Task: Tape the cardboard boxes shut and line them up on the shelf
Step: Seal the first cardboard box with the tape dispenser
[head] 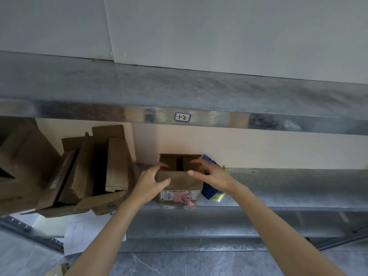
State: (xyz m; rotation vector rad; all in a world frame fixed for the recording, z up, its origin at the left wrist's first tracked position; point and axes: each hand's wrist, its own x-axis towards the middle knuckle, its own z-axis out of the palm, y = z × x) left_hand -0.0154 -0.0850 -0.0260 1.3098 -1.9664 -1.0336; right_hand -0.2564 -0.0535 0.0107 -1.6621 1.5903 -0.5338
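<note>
A small cardboard box stands on the middle metal shelf, its top flaps partly open with a dark gap between them. A white label and a pink note hang on its front. My left hand grips the box's left top corner, thumb on the front face. My right hand rests over the right flap, fingers spread across the box's top right edge. Behind the box's right side sits a blue tape dispenser with a yellowish tape roll, partly hidden by my right hand.
Several open, battered cardboard boxes crowd the shelf's left part. The shelf above overhangs, with a label reading "1-2" on its front edge. A sheet of paper lies on the lower shelf. A pale wall stands behind.
</note>
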